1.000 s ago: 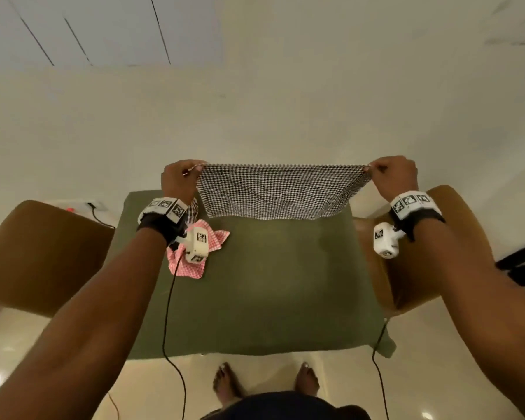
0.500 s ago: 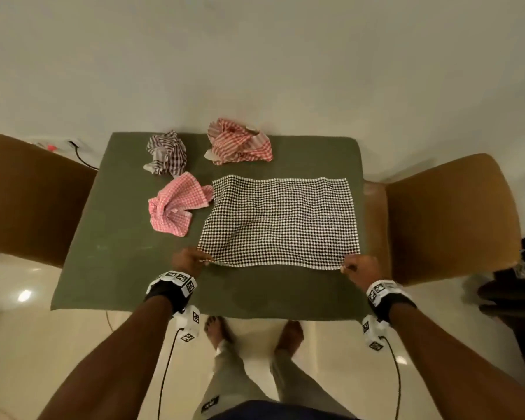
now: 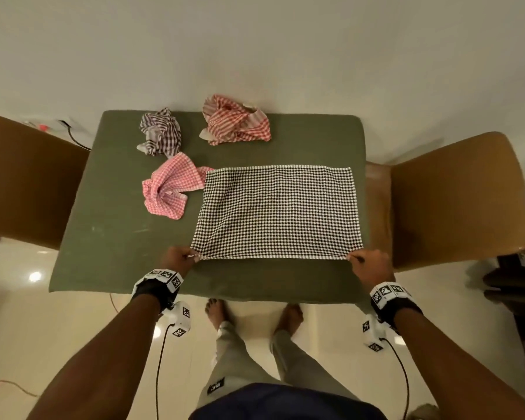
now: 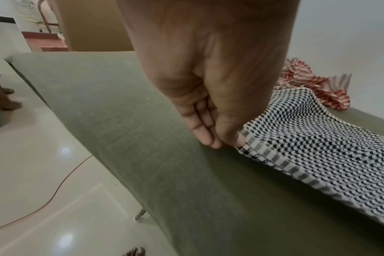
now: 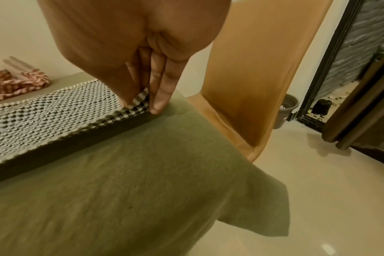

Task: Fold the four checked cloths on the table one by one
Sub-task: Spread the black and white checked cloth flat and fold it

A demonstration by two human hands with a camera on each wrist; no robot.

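A black-and-white checked cloth (image 3: 278, 212) lies spread flat on the right half of the green table (image 3: 112, 237). My left hand (image 3: 181, 259) pinches its near left corner (image 4: 244, 147) between thumb and fingers. My right hand (image 3: 369, 265) pinches its near right corner (image 5: 140, 102), with the near edge raised a little off the table. Three crumpled cloths lie at the back left: a pink checked one (image 3: 170, 186), a dark striped one (image 3: 161, 131) and a red checked one (image 3: 235, 121).
Tan chairs stand on both sides, one at the left (image 3: 22, 177) and one at the right (image 3: 458, 198). A wall runs behind the table. Cables (image 3: 161, 368) hang from my wrists over the shiny floor. My feet (image 3: 222, 310) are under the near edge.
One second ago I held the checked cloth up in the air by its corners. It has since come down flat on the table, and both hands have drawn back to the near edge.
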